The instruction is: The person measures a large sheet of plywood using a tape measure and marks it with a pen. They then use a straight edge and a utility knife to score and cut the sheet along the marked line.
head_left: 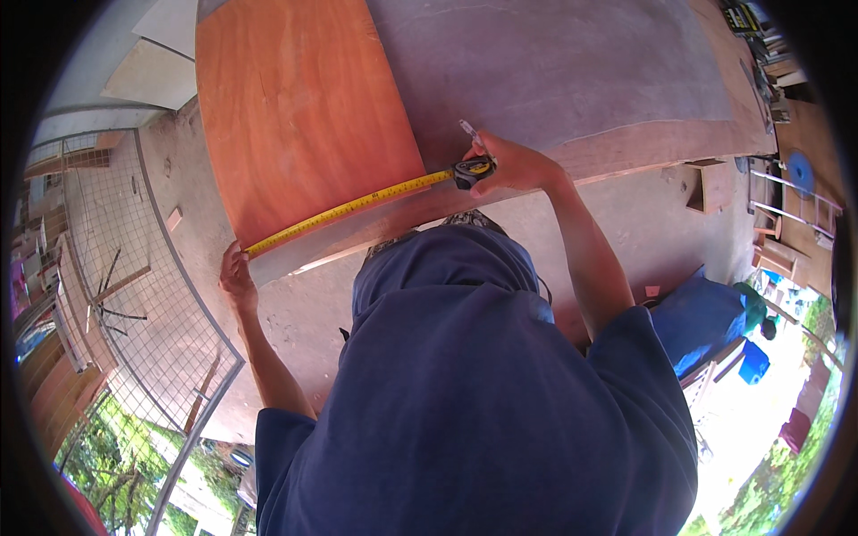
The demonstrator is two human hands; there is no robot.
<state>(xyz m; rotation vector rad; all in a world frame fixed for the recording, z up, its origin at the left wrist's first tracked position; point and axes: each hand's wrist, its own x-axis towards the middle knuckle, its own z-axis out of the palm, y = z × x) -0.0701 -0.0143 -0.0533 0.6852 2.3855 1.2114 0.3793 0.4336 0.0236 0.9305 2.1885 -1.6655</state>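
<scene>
An orange-brown plywood board [304,107] lies on the work surface, and an extended yellow tape measure [357,205] runs along its near edge. My left hand [236,275] is closed on the tape's end at the board's near left corner. My right hand [505,165] grips the black tape case [474,175] just beyond the board's near right corner, with a slim pen-like stick [469,130] poking up between its fingers.
A grey sheet [572,62] covers the surface to the right, above a wooden front edge [626,148]. A wire-mesh panel [134,304] stands at left. A wooden box [704,186], metal rails [786,205] and blue covered items [697,317] are at right.
</scene>
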